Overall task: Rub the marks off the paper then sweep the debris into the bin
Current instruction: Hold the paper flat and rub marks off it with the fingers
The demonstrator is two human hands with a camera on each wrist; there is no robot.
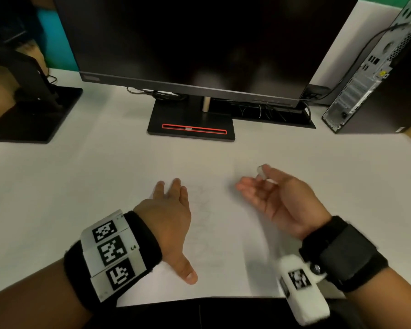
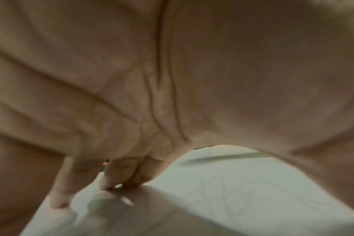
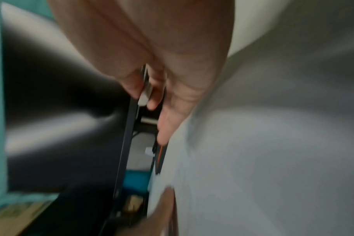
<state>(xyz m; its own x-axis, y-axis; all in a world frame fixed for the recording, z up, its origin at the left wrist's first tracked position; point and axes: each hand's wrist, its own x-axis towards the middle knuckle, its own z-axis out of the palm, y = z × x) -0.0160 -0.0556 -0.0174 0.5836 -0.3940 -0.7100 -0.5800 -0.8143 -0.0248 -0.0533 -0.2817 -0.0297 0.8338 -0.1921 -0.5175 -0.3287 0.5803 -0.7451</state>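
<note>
Dim, soft indoor light; wide-angle bending at edges; both wrist views heavily motion-blurred.

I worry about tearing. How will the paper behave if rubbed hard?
The paper looks thin and floppy, so it would likely slide or wrinkle. The left hand presses it flat, which should help. The eraser pinched in the right hand looks small.

Dark monitor (image 1: 199,43), computer tower (image 1: 375,79), perhaps cables (image 1: 157,93).
</note>
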